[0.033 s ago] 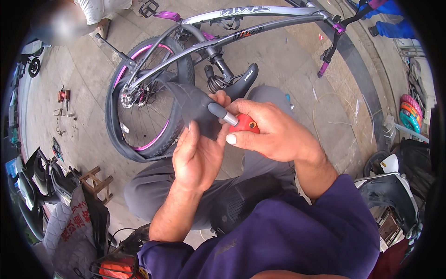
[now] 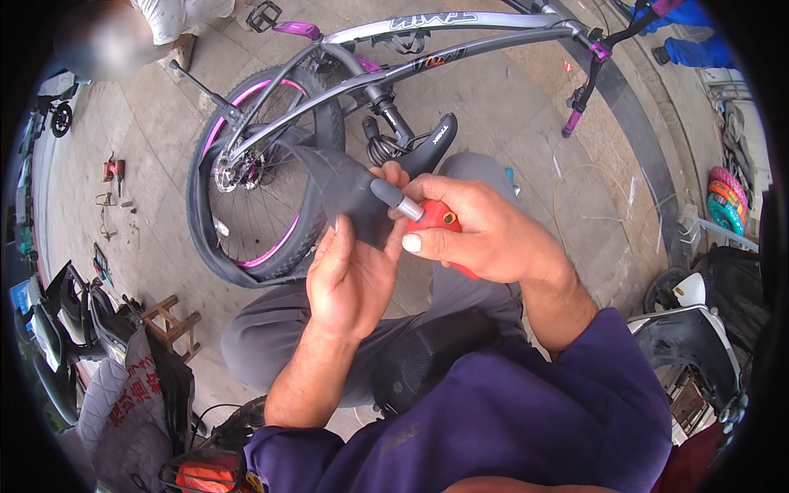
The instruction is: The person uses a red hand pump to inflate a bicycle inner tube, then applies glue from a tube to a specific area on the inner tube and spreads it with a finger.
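Note:
My right hand (image 2: pixel 485 234) is closed round a red tool (image 2: pixel 440 220) with a steel shaft and grey rounded tip (image 2: pixel 384 191); the tip lies against or just over a flattened black rubber tube (image 2: pixel 343 187). My left hand (image 2: pixel 352 279) holds that rubber from beneath and beside it, fingers curled up along both edges. The tube runs back to the wheel (image 2: pixel 251 181) with a pink rim, on a grey bicycle (image 2: pixel 460 49) lying on its side beyond my hands, its black saddle (image 2: pixel 431 144) behind the tool.
Small tools (image 2: pixel 113 170) lie on the pavement at left, near a wooden stool (image 2: pixel 168 324) and parked scooters (image 2: pixel 62 320). Another person (image 2: pixel 173 20) is at top left, blue-trousered legs (image 2: pixel 686 45) at top right. Coloured rings (image 2: pixel 725 197) and a scooter body (image 2: pixel 674 349) are at right.
My right hand and the red tool have shifted very slightly to the right. The rest looks the same.

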A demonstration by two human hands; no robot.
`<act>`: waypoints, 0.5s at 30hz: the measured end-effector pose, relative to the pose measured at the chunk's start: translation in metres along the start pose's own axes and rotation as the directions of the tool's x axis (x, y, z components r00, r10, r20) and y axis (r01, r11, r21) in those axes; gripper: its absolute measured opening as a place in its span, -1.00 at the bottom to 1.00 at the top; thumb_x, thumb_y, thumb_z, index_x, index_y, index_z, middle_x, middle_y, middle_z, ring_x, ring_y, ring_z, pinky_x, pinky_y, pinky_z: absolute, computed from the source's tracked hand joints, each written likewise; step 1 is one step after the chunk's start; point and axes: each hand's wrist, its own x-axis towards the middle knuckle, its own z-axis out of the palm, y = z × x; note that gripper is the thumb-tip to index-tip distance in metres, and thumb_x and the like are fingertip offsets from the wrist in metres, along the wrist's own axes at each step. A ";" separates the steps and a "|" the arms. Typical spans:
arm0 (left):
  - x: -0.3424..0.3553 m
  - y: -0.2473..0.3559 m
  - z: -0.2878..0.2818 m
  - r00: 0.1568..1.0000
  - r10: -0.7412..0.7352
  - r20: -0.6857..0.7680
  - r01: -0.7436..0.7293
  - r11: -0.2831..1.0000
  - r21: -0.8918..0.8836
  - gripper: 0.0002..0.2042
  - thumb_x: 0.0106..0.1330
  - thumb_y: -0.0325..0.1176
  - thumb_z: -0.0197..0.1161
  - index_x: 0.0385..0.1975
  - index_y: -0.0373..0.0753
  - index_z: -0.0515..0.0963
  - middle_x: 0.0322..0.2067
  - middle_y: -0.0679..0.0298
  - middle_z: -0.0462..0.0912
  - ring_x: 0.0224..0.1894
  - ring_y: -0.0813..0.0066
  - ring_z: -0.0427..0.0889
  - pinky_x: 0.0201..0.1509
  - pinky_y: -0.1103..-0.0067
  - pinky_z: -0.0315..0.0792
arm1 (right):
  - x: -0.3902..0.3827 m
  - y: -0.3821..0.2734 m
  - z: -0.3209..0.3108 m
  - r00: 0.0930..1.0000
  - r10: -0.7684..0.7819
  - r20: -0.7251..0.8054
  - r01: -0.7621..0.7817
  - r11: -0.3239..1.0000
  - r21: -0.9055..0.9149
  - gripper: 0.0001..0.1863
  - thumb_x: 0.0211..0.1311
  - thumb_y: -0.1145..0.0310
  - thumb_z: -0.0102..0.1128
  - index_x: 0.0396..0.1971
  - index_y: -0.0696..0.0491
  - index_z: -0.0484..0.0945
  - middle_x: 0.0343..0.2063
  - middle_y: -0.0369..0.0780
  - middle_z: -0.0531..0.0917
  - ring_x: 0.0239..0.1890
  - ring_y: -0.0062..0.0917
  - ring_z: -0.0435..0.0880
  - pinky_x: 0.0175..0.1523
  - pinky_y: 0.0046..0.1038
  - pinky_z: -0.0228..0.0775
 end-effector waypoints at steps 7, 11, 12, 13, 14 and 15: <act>0.004 -0.004 -0.003 1.000 0.010 0.022 -0.011 0.999 0.044 -0.42 0.60 -0.10 0.03 0.50 -0.23 0.17 0.48 0.05 0.24 0.57 0.20 0.14 0.65 0.15 -0.03 | 0.001 0.011 -0.003 0.976 -0.212 -0.052 0.195 0.954 -0.228 -0.64 0.25 0.22 0.35 -0.18 0.22 0.54 -0.42 -0.01 0.67 -0.33 -0.14 0.72 -0.20 -0.25 0.50; 0.002 -0.004 -0.001 1.000 0.027 -0.016 -0.025 0.994 0.106 -0.37 0.58 -0.07 0.05 0.54 -0.17 0.08 0.48 0.04 0.24 0.57 0.16 0.13 0.65 0.11 -0.04 | -0.006 -0.005 -0.006 0.994 -0.009 -0.108 0.006 0.999 -0.033 -0.65 0.25 0.22 0.34 -0.18 0.22 0.55 -0.44 0.00 0.66 -0.33 -0.12 0.72 -0.20 -0.25 0.49; 0.003 -0.005 -0.001 0.999 0.037 -0.010 -0.035 0.991 0.129 -0.37 0.58 -0.06 0.05 0.54 -0.17 0.08 0.48 0.04 0.23 0.57 0.15 0.13 0.65 0.11 -0.04 | -0.004 -0.001 -0.005 0.983 -0.147 -0.107 0.132 0.982 -0.131 -0.64 0.25 0.22 0.34 -0.18 0.22 0.55 -0.44 0.01 0.66 -0.35 -0.09 0.71 -0.21 -0.22 0.48; 0.004 -0.006 -0.001 0.999 0.041 -0.002 -0.041 0.988 0.149 -0.36 0.58 -0.06 0.05 0.54 -0.18 0.08 0.49 0.03 0.23 0.57 0.15 0.12 0.65 0.11 -0.05 | -0.003 -0.001 -0.004 0.983 -0.151 -0.101 0.130 0.973 -0.191 -0.63 0.25 0.21 0.34 -0.19 0.22 0.54 -0.44 0.02 0.66 -0.34 -0.07 0.71 -0.21 -0.20 0.48; 0.005 -0.007 -0.002 0.999 0.037 0.008 -0.037 0.989 0.140 -0.36 0.58 -0.05 0.05 0.54 -0.18 0.08 0.49 0.03 0.22 0.58 0.15 0.11 0.65 0.11 -0.05 | -0.003 -0.002 -0.003 0.984 -0.154 -0.093 0.127 0.960 -0.250 -0.63 0.25 0.21 0.34 -0.19 0.22 0.54 -0.44 0.03 0.66 -0.33 -0.05 0.70 -0.22 -0.18 0.48; 0.006 -0.007 -0.004 0.999 0.032 0.018 -0.034 0.991 0.132 -0.35 0.58 -0.03 0.06 0.54 -0.19 0.08 0.49 0.03 0.22 0.58 0.15 0.11 0.65 0.12 -0.06 | -0.002 -0.002 -0.002 0.984 -0.158 -0.086 0.124 0.943 -0.308 -0.63 0.24 0.20 0.34 -0.20 0.23 0.54 -0.44 0.04 0.66 -0.33 -0.02 0.70 -0.22 -0.17 0.47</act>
